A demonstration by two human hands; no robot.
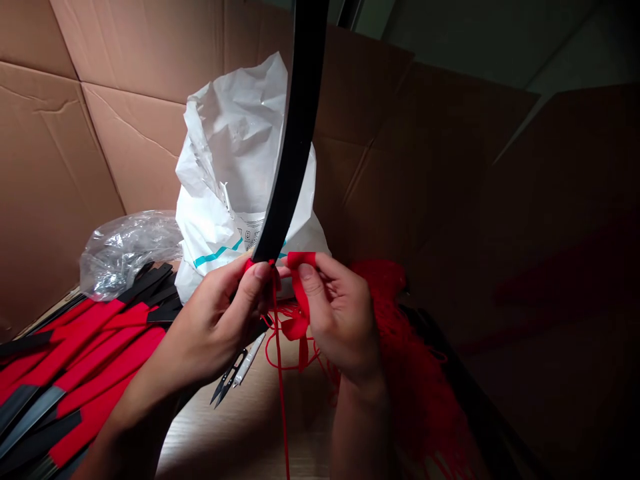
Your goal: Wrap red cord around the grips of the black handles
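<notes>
My left hand [215, 327] pinches the lower end of a long, flat, slightly curved black strip [300, 120], which rises past the top of the view. Red material wraps the strip at my thumb, and a thin red cord [281, 393] hangs down from there. Between the thumb and fingers of my right hand [347, 320] is a red fabric band [301, 293], folded over the fingertips, its lower part dangling in loops. Both hands are close together. Below my left hand, black thread snips [226, 385] lie beside a small white packet [250, 360] on the table [245, 433].
Black strips with red fabric sleeves [107, 340] are piled at left. A crumpled clear plastic bag [130, 250] lies behind them. An open white plastic bag [205, 207] stands beyond my hands. Tangled red cords [415, 380] cover the right side. Cardboard [135, 127] walls the back.
</notes>
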